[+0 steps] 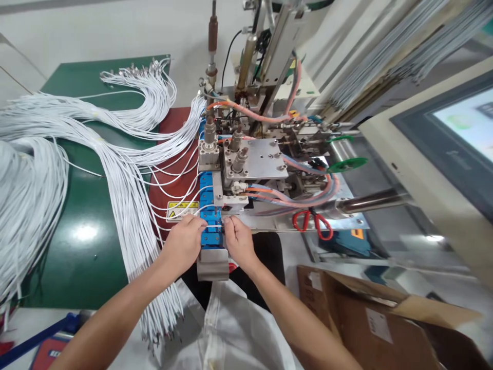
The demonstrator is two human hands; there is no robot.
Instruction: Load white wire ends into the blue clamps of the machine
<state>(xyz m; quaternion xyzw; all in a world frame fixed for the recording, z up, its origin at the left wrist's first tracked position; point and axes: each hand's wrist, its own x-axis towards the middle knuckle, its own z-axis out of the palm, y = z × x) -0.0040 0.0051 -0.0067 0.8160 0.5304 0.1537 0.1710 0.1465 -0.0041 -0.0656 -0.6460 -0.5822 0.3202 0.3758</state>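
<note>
A white cable (213,226) lies across a blue fixture block (210,239) at the near end of the machine's blue row. On its left side, my left hand (184,240) pinches the cable between thumb and fingers. My right hand (239,240) is closed at the cable's other end, to the right of the block; the tip inside the fingers is hidden. Farther up the row, several more white cables run from the left into other blue blocks (207,197), under the metal parts of the machine (262,156).
Large bundles of white cables (127,221) cover much of the green table (88,267) at left. Red-handled scissors (313,224) and a wire spool (345,150) sit at the machine's right. A screen (454,121) juts in at right, above an open cardboard box (358,318).
</note>
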